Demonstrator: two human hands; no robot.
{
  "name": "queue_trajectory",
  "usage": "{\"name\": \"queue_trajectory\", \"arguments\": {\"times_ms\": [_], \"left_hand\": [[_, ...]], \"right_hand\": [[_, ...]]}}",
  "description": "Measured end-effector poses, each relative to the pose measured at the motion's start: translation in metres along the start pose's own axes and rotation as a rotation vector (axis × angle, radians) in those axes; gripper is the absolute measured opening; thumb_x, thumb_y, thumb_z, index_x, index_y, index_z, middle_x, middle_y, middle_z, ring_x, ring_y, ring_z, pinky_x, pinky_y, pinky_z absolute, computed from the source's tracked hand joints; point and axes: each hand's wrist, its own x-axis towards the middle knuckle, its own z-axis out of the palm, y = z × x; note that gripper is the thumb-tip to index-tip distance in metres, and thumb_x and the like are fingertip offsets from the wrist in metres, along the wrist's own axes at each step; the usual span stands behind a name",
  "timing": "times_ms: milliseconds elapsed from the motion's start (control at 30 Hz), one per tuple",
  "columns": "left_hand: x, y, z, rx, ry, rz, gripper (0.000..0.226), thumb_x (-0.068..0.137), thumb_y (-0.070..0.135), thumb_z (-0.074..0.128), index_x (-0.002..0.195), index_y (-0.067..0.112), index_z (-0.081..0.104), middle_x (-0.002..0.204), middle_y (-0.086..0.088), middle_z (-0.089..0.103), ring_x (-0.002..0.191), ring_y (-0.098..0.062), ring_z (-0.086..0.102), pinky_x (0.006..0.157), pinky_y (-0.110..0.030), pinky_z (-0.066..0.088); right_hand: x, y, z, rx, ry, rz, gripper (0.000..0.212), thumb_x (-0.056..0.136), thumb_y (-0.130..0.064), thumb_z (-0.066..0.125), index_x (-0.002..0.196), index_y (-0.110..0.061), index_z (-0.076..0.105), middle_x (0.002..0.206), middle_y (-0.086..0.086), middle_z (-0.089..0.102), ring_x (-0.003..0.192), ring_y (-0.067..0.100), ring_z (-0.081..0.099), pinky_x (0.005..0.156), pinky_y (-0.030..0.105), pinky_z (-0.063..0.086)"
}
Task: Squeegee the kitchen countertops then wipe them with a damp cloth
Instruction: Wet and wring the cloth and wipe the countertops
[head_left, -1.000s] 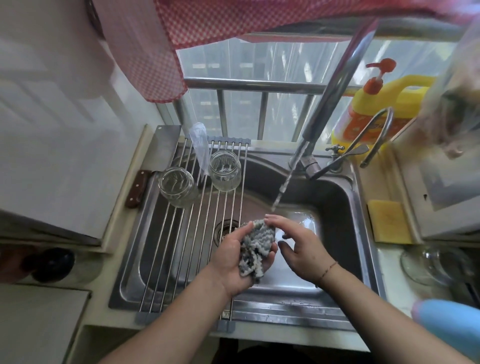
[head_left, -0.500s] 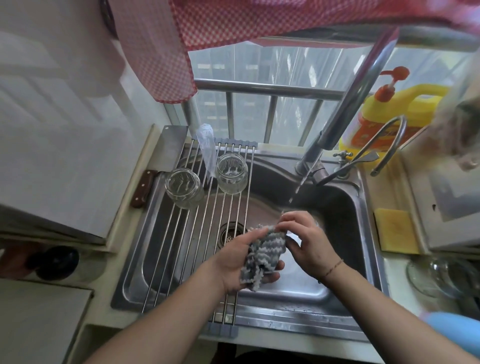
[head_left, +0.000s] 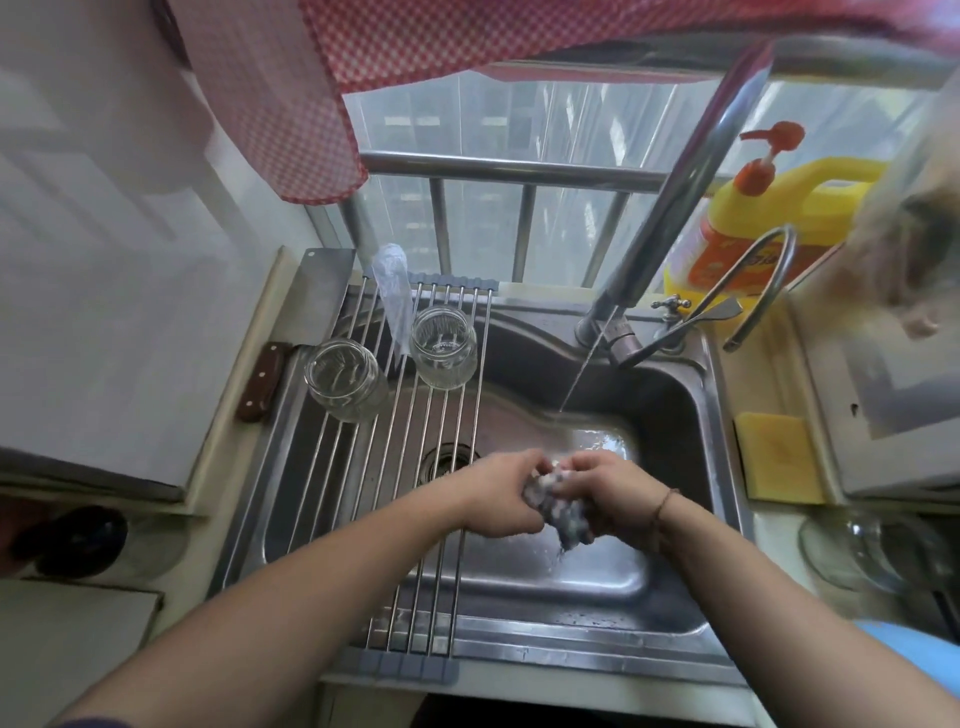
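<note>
While tap water (head_left: 582, 371) runs into the sink (head_left: 691, 415), the left hand (head_left: 501, 493) and right hand (head_left: 610, 496) each hold a clenched grip on the cloth (head_left: 563, 512).

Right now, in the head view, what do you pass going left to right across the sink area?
Knife handle → left jar → right jar → left hand → cloth → right hand → yellow sponge
</note>
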Motion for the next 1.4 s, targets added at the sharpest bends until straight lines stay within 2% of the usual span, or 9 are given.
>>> {"name": "queue_trajectory", "arguments": {"times_ms": [200,333,467,633,733,867,1033,1167,1400], "left_hand": [[0.002,-0.007,0.027,-0.770,0.191,-0.070,0.009,0.092,0.008,0.048,0.100,0.011,0.049,0.082,-0.011,0.055,0.051,-0.017,0.053,0.040,-0.025,0.037],[0.017,0.012,0.052,-1.241,0.307,-0.265,0.027,0.091,0.038,0.053,0.095,0.012,0.048,0.064,-0.005,0.052,0.045,-0.015,0.048,0.045,-0.021,0.033],[0.017,0.020,0.057,-1.426,0.182,-0.364,0.032,0.098,0.038,0.041,0.077,0.015,0.050,0.063,-0.004,0.058,0.050,-0.010,0.061,0.063,-0.027,0.043],[0.029,0.029,0.069,-1.335,0.201,-0.471,0.054,0.096,0.051,0.043,0.055,0.017,0.051,0.044,0.001,0.043,0.028,-0.008,0.035,0.029,-0.013,0.026],[0.034,0.026,0.062,-1.457,0.234,-0.511,0.053,0.099,0.042,0.043,0.055,0.014,0.051,0.048,-0.003,0.049,0.041,-0.013,0.050,0.042,-0.020,0.044],[0.039,0.031,0.067,-1.424,0.221,-0.606,0.047,0.096,0.046,0.045,0.058,0.018,0.046,0.044,0.003,0.042,0.027,-0.009,0.035,0.030,-0.010,0.024],[0.040,0.027,0.055,-1.520,0.244,-0.585,0.045,0.093,0.050,0.048,0.061,0.017,0.049,0.044,0.002,0.052,0.033,-0.012,0.050,0.037,-0.015,0.038],[0.031,0.033,0.066,-1.287,0.099,-0.633,0.051,0.100,0.043,0.034,0.056,0.019,0.046,0.050,0.003,0.036,0.029,-0.005,0.020,0.034,-0.008,0.012],[0.011,0.013,0.040,-1.248,-0.115,-0.376,0.034,0.087,0.050,0.060,0.083,0.016,0.056,0.065,0.001,0.048,0.030,-0.002,0.028,0.028,-0.011,0.018]], "right_hand": [[0.000,0.011,0.010,0.523,0.273,0.047,0.019,0.088,-0.003,0.047,0.086,-0.008,0.066,0.079,0.015,0.061,0.067,0.023,0.056,0.057,0.036,0.051],[0.004,0.019,0.045,-0.065,0.702,-0.541,0.039,0.095,-0.040,0.052,0.061,-0.024,0.041,0.059,-0.009,0.042,0.056,0.006,0.040,0.053,0.023,0.034],[0.001,0.036,0.055,-0.689,0.659,-1.138,0.048,0.099,-0.048,0.037,0.060,-0.023,0.046,0.059,-0.004,0.050,0.053,0.011,0.046,0.048,0.026,0.032],[0.028,0.027,0.020,-0.410,0.717,-0.324,0.059,0.099,-0.045,0.035,0.049,-0.015,0.044,0.051,-0.001,0.048,0.062,0.027,0.054,0.056,0.034,0.037],[0.020,0.037,0.047,-0.635,0.776,-0.623,0.056,0.095,-0.042,0.037,0.051,-0.011,0.052,0.051,0.005,0.056,0.051,0.025,0.054,0.050,0.026,0.031],[0.037,0.025,0.018,-0.618,0.622,-0.312,0.056,0.099,-0.039,0.034,0.070,-0.004,0.066,0.080,0.018,0.069,0.082,0.035,0.063,0.067,0.036,0.042],[0.024,0.025,0.042,-0.646,0.559,-0.524,0.063,0.092,-0.051,0.026,0.058,-0.009,0.060,0.065,0.014,0.066,0.064,0.031,0.060,0.058,0.031,0.034],[0.053,0.020,-0.002,-0.347,0.527,-0.164,0.058,0.099,-0.037,0.043,0.048,-0.012,0.045,0.054,0.009,0.053,0.066,0.029,0.052,0.062,0.032,0.037],[0.068,0.030,-0.007,0.308,0.339,0.266,0.057,0.089,-0.059,0.055,0.093,-0.002,0.062,0.080,0.015,0.066,0.064,0.026,0.062,0.055,0.032,0.051]]}}
